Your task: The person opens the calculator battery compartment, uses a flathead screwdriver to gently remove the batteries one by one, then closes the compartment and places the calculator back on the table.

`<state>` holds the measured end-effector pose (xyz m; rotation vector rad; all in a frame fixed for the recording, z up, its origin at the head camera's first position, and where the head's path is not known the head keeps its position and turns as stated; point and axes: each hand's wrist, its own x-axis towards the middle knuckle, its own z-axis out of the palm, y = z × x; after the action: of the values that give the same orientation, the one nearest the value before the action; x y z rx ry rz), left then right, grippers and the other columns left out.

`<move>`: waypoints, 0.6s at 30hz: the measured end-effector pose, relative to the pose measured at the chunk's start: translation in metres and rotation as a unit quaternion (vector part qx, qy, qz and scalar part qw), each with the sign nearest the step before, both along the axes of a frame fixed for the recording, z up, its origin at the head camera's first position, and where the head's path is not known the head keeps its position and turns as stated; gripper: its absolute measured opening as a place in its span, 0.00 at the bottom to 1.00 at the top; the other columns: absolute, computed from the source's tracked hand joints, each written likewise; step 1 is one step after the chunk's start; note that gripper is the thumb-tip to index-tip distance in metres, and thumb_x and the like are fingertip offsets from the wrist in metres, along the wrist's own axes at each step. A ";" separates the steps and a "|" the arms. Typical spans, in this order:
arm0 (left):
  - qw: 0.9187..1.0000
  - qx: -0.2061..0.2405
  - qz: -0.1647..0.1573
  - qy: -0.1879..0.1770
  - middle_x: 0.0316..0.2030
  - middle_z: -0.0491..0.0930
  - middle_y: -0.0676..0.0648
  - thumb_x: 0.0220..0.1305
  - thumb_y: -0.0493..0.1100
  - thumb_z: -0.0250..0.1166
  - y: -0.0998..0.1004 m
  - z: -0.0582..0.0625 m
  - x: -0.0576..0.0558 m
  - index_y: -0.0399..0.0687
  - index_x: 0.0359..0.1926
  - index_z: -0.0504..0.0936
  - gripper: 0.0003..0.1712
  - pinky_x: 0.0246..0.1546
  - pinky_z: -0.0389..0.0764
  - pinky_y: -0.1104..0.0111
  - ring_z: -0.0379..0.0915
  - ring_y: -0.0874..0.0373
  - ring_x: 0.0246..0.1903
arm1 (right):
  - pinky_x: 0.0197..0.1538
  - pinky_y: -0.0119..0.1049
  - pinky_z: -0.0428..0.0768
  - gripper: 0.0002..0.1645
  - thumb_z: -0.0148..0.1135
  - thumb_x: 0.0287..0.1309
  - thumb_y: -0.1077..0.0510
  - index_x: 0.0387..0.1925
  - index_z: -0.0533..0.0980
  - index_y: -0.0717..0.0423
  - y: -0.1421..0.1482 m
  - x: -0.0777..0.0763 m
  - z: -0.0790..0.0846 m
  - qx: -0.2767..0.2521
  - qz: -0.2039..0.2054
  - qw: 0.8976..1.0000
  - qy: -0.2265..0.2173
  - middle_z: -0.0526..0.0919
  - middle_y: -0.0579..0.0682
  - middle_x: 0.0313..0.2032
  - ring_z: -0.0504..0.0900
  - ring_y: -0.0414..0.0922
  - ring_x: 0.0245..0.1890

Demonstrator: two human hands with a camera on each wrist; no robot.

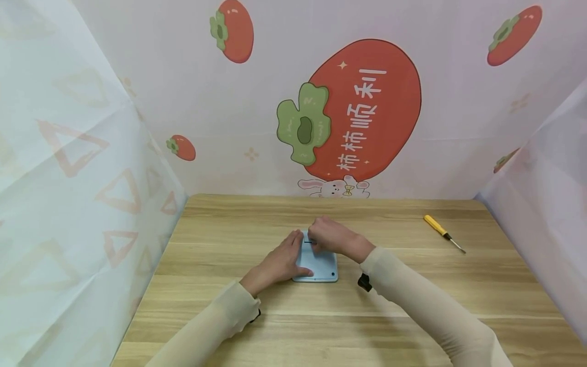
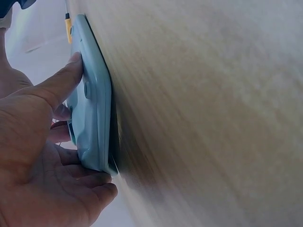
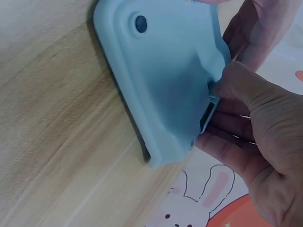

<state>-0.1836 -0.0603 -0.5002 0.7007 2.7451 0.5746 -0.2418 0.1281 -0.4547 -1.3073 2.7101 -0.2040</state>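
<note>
A flat, light blue plastic device with rounded corners, like a calculator lying face down (image 1: 322, 266), is on the wooden table. Dark round feet show on its upturned back, and a dark slot (image 3: 207, 116) opens near its far end. My left hand (image 1: 279, 259) holds its left side, thumb (image 2: 66, 78) on the back and fingers along the edge. At the far end my right hand (image 1: 334, 237) grips the device by the slot. Its thumb (image 3: 236, 80) presses at the slot's edge while the other fingers reach around the end, partly hidden.
A screwdriver with a yellow handle (image 1: 434, 224) lies at the table's back right, its tip toward the front right. Behind the wooden tabletop (image 1: 229, 216) stands a printed backdrop (image 1: 449, 117), with pale side sheets left and right.
</note>
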 end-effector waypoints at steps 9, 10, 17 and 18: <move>1.000 0.000 -0.002 0.007 0.82 0.51 0.32 0.61 0.64 0.77 0.000 -0.001 -0.001 0.32 0.82 0.50 0.67 0.78 0.63 0.52 0.49 0.41 0.82 | 0.28 0.28 0.76 0.04 0.78 0.57 0.64 0.34 0.89 0.59 -0.001 0.003 -0.001 0.001 -0.011 1.000 0.004 0.82 0.44 0.21 0.73 0.38 0.21; 1.000 0.001 -0.002 0.007 0.82 0.51 0.32 0.61 0.64 0.77 0.000 -0.002 -0.001 0.32 0.82 0.50 0.67 0.77 0.64 0.52 0.50 0.41 0.81 | 0.28 0.28 0.76 0.04 0.78 0.57 0.64 0.34 0.89 0.59 -0.002 0.003 -0.001 0.003 -0.010 1.000 0.007 0.81 0.44 0.20 0.73 0.37 0.21; 1.000 0.004 -0.003 0.007 0.82 0.52 0.32 0.61 0.64 0.77 -0.001 -0.002 -0.001 0.32 0.82 0.50 0.67 0.77 0.64 0.52 0.50 0.41 0.81 | 0.27 0.27 0.73 0.03 0.78 0.58 0.63 0.32 0.88 0.58 -0.001 0.002 -0.004 0.001 -0.003 1.000 0.023 0.80 0.42 0.19 0.71 0.36 0.20; 1.000 0.004 -0.003 0.007 0.82 0.52 0.32 0.61 0.64 0.77 -0.001 -0.002 -0.001 0.32 0.82 0.50 0.67 0.77 0.64 0.52 0.50 0.41 0.81 | 0.27 0.27 0.73 0.03 0.78 0.58 0.63 0.32 0.88 0.58 -0.001 0.002 -0.004 0.000 -0.001 1.000 0.026 0.80 0.42 0.19 0.71 0.36 0.20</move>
<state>-0.1845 -0.0612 -0.5020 0.7162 2.7547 0.5827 -0.2395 0.1270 -0.4587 -1.3281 2.7538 -0.1728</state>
